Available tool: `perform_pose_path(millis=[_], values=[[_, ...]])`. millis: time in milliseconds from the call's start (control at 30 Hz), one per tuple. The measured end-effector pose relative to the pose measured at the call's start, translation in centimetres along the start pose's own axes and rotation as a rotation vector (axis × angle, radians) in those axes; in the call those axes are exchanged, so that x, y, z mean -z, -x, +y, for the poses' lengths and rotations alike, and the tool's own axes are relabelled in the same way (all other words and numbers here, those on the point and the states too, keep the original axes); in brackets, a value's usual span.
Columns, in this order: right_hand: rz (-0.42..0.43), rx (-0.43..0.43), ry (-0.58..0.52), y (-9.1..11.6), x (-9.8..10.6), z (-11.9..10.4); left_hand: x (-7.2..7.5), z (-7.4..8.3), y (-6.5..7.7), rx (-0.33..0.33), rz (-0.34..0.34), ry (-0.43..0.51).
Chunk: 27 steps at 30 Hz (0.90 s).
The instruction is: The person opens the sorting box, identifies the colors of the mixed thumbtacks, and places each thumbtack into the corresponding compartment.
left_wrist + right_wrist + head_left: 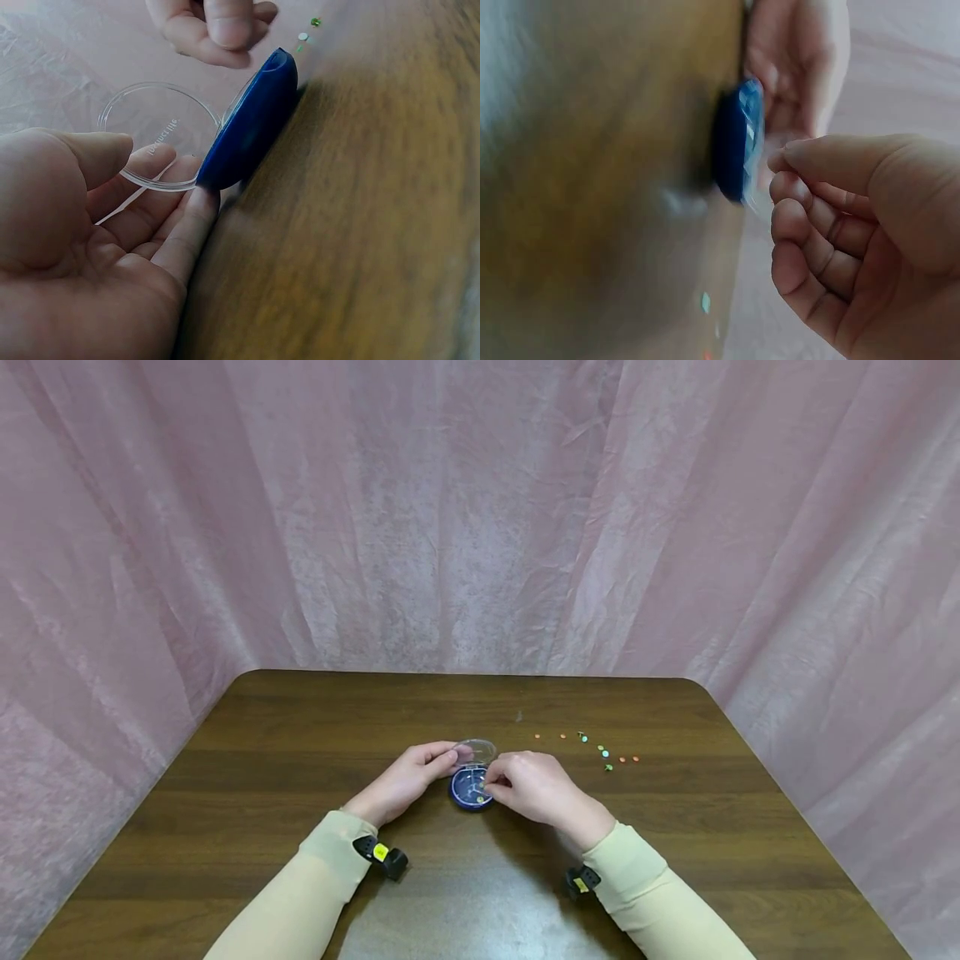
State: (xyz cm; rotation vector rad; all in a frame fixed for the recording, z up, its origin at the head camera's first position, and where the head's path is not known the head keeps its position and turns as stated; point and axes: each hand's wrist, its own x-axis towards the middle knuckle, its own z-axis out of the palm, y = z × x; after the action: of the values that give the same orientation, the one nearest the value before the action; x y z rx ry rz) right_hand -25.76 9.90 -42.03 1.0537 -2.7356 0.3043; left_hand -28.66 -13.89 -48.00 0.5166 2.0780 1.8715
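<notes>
A small round blue case (470, 790) stands on the wooden table with its clear lid (476, 752) raised. White dividers split its inside, and a small yellowish piece (481, 799) lies in it. My left hand (405, 778) holds the lid at its left edge; in the left wrist view the thumb is in front of the lid (161, 112) and fingers are behind it. Over the case's right side is my right hand (536, 787), thumb and index fingertips together and the other fingers curled. No piece can be made out between those fingertips in the right wrist view.
Several small orange, green and pale blue pieces (605, 753) are scattered on the table (337, 718) to the right, beyond my right hand. A small faint object (519, 716) lies farther back. Pink curtain (450, 527) hangs behind the table.
</notes>
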Motion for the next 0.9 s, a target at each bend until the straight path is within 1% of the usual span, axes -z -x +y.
perform_pose_path(millis=[67,200,300,400,567,733,900], values=[[0.009,-0.04,-0.012,0.0,0.6,0.6,0.0,0.0,0.0,-0.006,-0.001,0.001],[0.06,-0.117,0.003,0.0,1.3,1.8,0.1,-0.2,-0.1,-0.009,-0.005,-0.005],[0.083,-0.175,0.031,0.1,1.3,2.6,0.1,-0.3,-0.1,-0.006,-0.009,-0.01],[0.09,-0.23,0.051,0.1,1.3,3.3,0.2,-0.4,-0.1,-0.015,-0.013,-0.014],[0.065,-0.299,0.055,-0.2,0.9,4.0,0.4,-0.1,0.0,-0.009,-0.007,-0.021],[0.027,-0.321,0.055,-0.6,0.4,4.4,0.4,-0.2,0.2,-0.006,-0.002,-0.02],[-0.03,-0.356,0.066,-0.7,0.2,4.7,0.2,-0.2,0.2,-0.01,-0.004,-0.006]])
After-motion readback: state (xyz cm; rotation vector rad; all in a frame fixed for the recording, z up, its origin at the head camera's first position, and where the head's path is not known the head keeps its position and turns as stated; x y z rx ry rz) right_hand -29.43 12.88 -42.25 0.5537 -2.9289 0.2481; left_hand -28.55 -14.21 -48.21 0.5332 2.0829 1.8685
